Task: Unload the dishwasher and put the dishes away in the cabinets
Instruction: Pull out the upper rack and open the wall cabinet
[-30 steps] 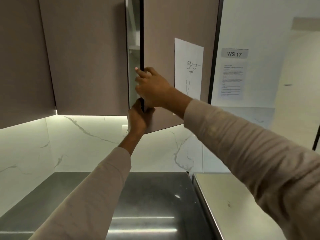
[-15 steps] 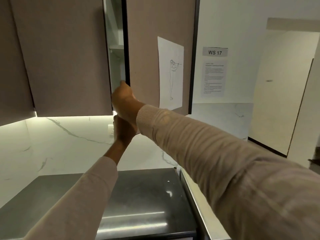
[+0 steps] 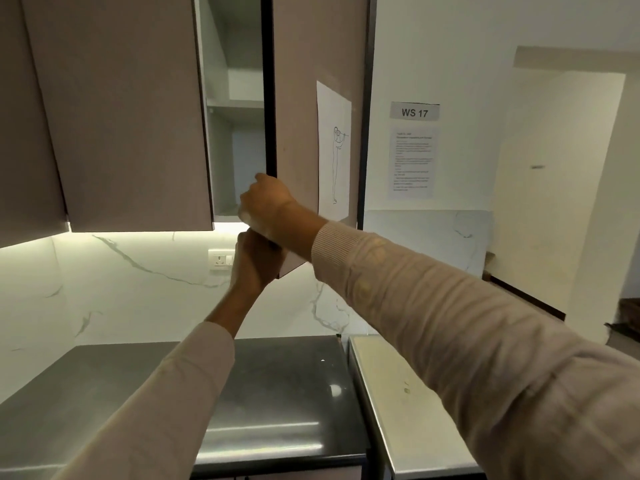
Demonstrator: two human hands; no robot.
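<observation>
Two pale sleeves, the left sleeve [image 3: 166, 403] and the right sleeve [image 3: 467, 341], are stretched forward and upward over a dark glossy desk [image 3: 284, 393]; a pale metal worktop [image 3: 415, 427] is set just beside it on the right. The left hand [image 3: 254, 263] is raised to the lower corner of the cabinet door [image 3: 298, 98], and its fingers are wrapped round that corner; the right hand [image 3: 268, 206] is placed just above it, touching it, with the fingers curled round the door's dark free edge. The door is swung partly open; in the gap the cabinet [image 3: 235, 188] is seen with one shelf [image 3: 235, 102] across it. A wall socket [image 3: 220, 259] is partly hidden behind the left hand. A line drawing [image 3: 334, 150] is stuck on the door; farther right, a sign [image 3: 414, 111] reading "WS 17" is fixed to the wall above a printed sheet [image 3: 412, 162].
</observation>
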